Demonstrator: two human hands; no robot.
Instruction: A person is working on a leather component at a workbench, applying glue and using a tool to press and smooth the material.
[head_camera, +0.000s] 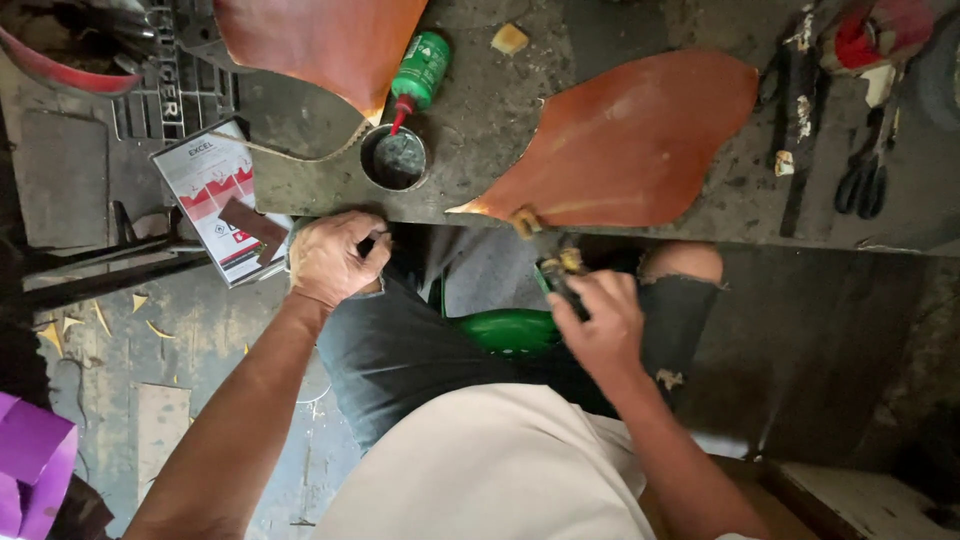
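Note:
My left hand (335, 258) is closed around a small dark object at the front edge of the grey worktable (470, 110), just below a round metal tin (394, 158). My right hand (598, 318) grips a glue-crusted brush (553, 268) over my lap, its tip close to the lower corner of a brown leather piece (630, 145) lying on the table. A second brown leather piece (320, 40) lies at the table's far left. A green glue bottle (418, 72) with a red nozzle lies tipped toward the tin.
A printed booklet (215, 190) with a dark leather scrap on it sits left of the table. Black scissors (865, 180) and stained tools lie at the right. A green stool (510, 330) shows between my knees. Purple packaging (30, 460) sits at lower left.

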